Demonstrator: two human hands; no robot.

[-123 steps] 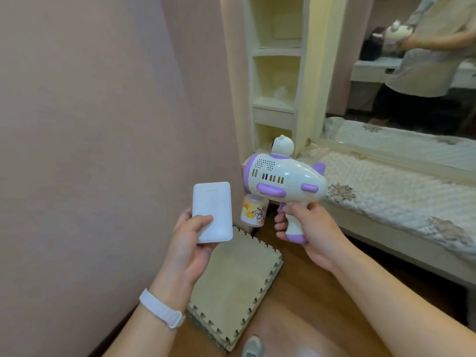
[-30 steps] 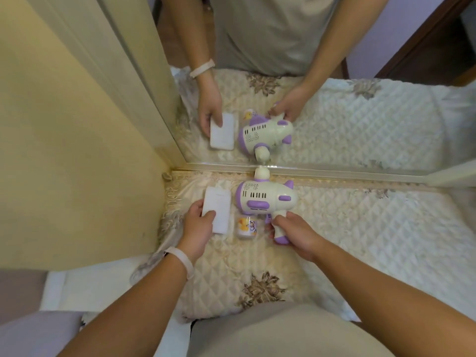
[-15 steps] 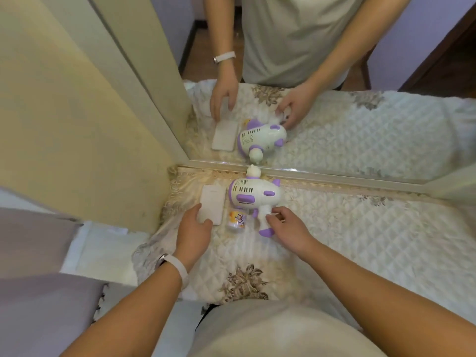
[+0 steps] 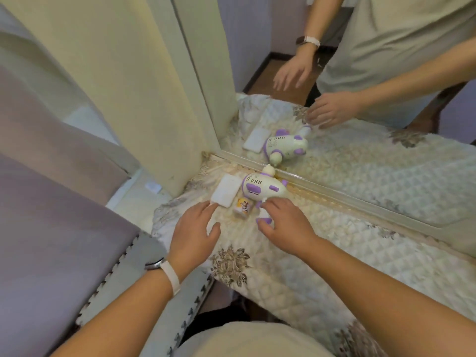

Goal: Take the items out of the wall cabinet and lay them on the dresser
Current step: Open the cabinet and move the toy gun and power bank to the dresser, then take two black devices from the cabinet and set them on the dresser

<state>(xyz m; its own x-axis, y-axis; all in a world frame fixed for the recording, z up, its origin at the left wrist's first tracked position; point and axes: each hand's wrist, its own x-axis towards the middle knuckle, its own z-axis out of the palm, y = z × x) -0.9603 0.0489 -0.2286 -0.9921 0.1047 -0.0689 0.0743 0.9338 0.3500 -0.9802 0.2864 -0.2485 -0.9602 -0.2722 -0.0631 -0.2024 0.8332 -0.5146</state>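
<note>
A white and purple toy gun (image 4: pixel 262 188) lies on the quilted cloth of the dresser (image 4: pixel 347 243), close to the mirror frame. Left of it lies a flat white rectangular case (image 4: pixel 225 190). A small bottle with a cartoon label (image 4: pixel 242 206) hangs below the toy's body. My left hand (image 4: pixel 193 231) hovers just below the white case, fingers spread, holding nothing. My right hand (image 4: pixel 283 225) is open over the toy's purple-tipped handle (image 4: pixel 264 220), fingers loose above it.
A mirror (image 4: pixel 360 130) behind the dresser reflects the items and both hands. A cream cabinet side panel (image 4: pixel 144 99) stands at the left. A foam mat (image 4: pixel 144 284) leans below the dresser's left edge. The purple wall (image 4: pixel 51 228) is at the left.
Both hands have let go: the white case and the toy gun now rest on the cloth, and the hands have drawn back toward me with fingers spread.
</note>
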